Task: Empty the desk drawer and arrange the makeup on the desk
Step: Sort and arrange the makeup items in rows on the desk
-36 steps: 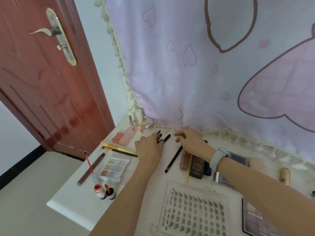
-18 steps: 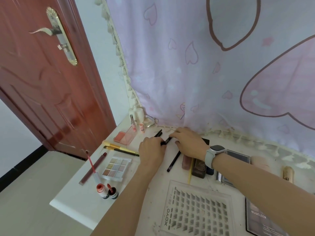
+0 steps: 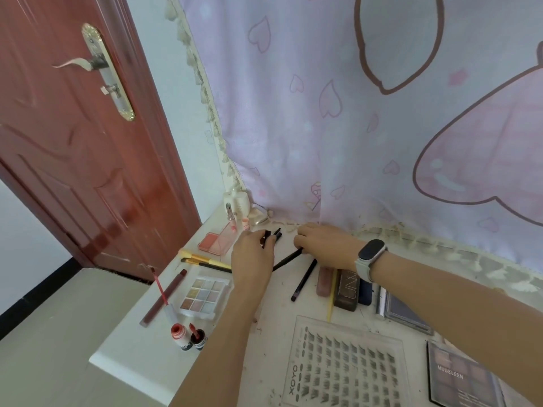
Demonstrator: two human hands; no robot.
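On the white desk (image 3: 138, 348) my left hand (image 3: 252, 257) holds short black makeup pens (image 3: 271, 235) near the back edge. My right hand (image 3: 326, 245), with a watch on the wrist, pinches the top end of a long black pencil (image 3: 286, 261) that slants toward my left hand. A second dark pencil (image 3: 304, 280) lies just below it. A pastel eyeshadow palette (image 3: 202, 293) and a pink blush compact (image 3: 216, 243) lie to the left. No drawer shows.
Two yellow-handled brushes (image 3: 205, 261), a dark red lip pencil (image 3: 163, 298) and open lip-gloss bottles (image 3: 188, 337) lie at the left edge. A lash tray (image 3: 340, 365), dark palettes (image 3: 458, 374) and a brown box (image 3: 348, 290) lie nearer me. A pink curtain (image 3: 352, 113) backs the desk; a red door (image 3: 73, 142) stands left.
My right hand has taken the upper end of a long black pencil and shifted it leftward. My left hand stays on the short black pens, lifted slightly toward the back.
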